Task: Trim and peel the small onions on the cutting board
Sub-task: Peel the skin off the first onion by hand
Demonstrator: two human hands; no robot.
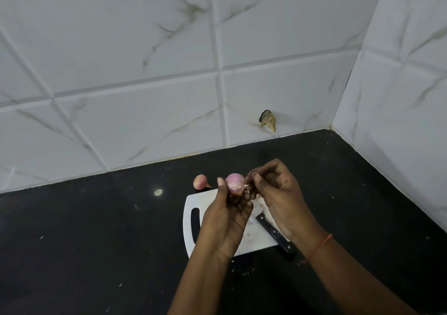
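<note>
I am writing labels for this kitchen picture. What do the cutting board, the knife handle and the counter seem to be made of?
Cutting board: probably plastic; white, smooth, thin, with a moulded handle slot.
Knife handle: black, likely plastic or dark wood; pale rivets show, the material stays unclear.
Counter: looks like polished black stone, maybe granite; dark, faintly glossy, with small pale specks.

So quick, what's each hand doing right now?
Left hand: holds the small onion up above the cutting board.
Right hand: pinches the onion's skin at its side.
</note>
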